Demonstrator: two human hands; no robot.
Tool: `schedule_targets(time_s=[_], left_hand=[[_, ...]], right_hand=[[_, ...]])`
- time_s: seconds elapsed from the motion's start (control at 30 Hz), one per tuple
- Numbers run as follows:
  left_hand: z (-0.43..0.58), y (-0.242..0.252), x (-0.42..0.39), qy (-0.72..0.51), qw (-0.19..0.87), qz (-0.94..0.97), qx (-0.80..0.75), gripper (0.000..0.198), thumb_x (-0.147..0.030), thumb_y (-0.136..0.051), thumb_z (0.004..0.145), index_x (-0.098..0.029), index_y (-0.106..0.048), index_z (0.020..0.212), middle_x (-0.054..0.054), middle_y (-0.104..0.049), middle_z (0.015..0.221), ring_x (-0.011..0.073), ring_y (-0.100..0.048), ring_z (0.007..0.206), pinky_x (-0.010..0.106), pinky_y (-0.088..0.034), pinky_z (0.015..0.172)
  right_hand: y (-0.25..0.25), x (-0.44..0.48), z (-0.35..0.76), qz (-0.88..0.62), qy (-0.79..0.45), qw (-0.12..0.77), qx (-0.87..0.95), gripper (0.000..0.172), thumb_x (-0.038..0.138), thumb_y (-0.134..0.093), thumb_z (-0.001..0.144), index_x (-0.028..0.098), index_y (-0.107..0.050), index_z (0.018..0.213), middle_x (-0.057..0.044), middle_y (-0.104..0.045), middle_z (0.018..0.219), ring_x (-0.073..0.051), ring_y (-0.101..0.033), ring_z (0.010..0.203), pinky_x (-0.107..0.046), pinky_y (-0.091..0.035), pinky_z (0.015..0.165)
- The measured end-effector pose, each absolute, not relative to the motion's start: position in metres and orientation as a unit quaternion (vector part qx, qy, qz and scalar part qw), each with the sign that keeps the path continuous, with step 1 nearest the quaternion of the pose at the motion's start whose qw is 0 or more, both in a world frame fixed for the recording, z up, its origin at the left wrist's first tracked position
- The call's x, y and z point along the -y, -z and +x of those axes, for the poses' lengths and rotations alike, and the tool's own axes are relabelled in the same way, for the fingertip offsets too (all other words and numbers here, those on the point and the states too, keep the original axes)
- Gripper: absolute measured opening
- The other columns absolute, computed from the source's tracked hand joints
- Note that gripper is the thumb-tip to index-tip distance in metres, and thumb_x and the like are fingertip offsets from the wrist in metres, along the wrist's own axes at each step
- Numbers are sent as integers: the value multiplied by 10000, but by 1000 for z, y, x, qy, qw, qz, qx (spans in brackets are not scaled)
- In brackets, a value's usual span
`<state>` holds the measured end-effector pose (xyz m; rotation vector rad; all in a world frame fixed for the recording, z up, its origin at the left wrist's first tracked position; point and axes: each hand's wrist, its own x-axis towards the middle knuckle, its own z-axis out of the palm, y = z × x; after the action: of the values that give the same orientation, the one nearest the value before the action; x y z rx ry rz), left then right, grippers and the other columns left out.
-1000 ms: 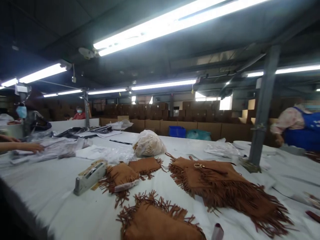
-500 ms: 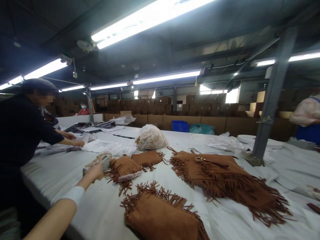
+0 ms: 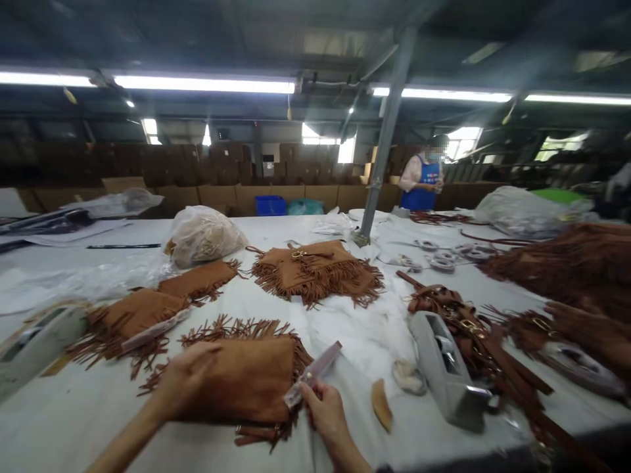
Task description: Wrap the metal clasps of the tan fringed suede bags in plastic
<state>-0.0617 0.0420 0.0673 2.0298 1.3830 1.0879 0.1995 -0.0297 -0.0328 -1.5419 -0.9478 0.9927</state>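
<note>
A brown suede bag with fringe (image 3: 246, 374) lies flat on the table in front of me. My left hand (image 3: 185, 381) is over its left side, fingers loosely extended and slightly blurred; whether they press on the suede is hard to see. At the bag's right edge, my right hand (image 3: 326, 412) pinches a narrow strip in clear plastic wrap (image 3: 320, 364), which slants up and away from the fingers. Strap pieces with metal fittings (image 3: 259, 431) stick out below the bag.
Tape dispensers stand at left (image 3: 42, 345) and right (image 3: 446, 371). Other fringed bags (image 3: 315, 269), a plastic-wrapped bundle (image 3: 204, 233), brown straps (image 3: 468, 328) and a curved tan piece (image 3: 381, 404) lie around. A metal post (image 3: 387, 138) rises beyond; a person in a blue apron (image 3: 428, 180) stands behind.
The view has turned right. My left hand has left the tape dispenser and come over the near bag. My right hand has come into view with the wrapped strip.
</note>
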Motion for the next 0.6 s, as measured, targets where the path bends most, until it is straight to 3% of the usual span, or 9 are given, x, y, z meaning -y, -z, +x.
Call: schedule_targets(time_s=[0.13,0.27,0.33,0.47,0.6], left_hand=[[13,-20,-11,-346,239,835,-354,254,-297,-515,880,-278,-714,1037,57,-700,1099,272,-604,1059,400,-465,951],[64,13,2,-366,261,816,-364,340,-349,-428,915,-259,-650,1156,77,-719,1053,251,-639,981,412,-451,945],[70,19,0,-372,294,790,-390,342,-376,-424,911,-231,-701,1051,80,-740,945,243,-658,883,377,-473,883],[62,16,-14,-334,439,737,-391,419,-444,-490,866,-144,-705,669,58,-683,633,191,-613,617,255,-452,587],[58,9,-21,-348,557,648,-386,317,-428,-627,757,-121,-696,793,34,-662,623,162,-579,552,229,-417,524]], right_hand=[[37,31,198,-609,-449,532,379,441,607,-620,656,171,-561,625,59,-436,424,-82,-354,369,-218,-263,377],[40,30,199,-586,-465,551,370,440,609,-631,654,180,-538,620,66,-419,406,-77,-328,357,-219,-225,370],[39,30,200,-582,-465,552,375,430,593,-639,663,177,-540,613,60,-427,411,-77,-329,364,-220,-215,372],[35,32,199,-568,-469,550,394,411,560,-659,672,158,-586,631,53,-438,447,-77,-327,399,-218,-217,388],[28,31,198,-558,-462,549,418,390,519,-670,684,138,-620,622,42,-453,486,-79,-332,450,-213,-235,422]])
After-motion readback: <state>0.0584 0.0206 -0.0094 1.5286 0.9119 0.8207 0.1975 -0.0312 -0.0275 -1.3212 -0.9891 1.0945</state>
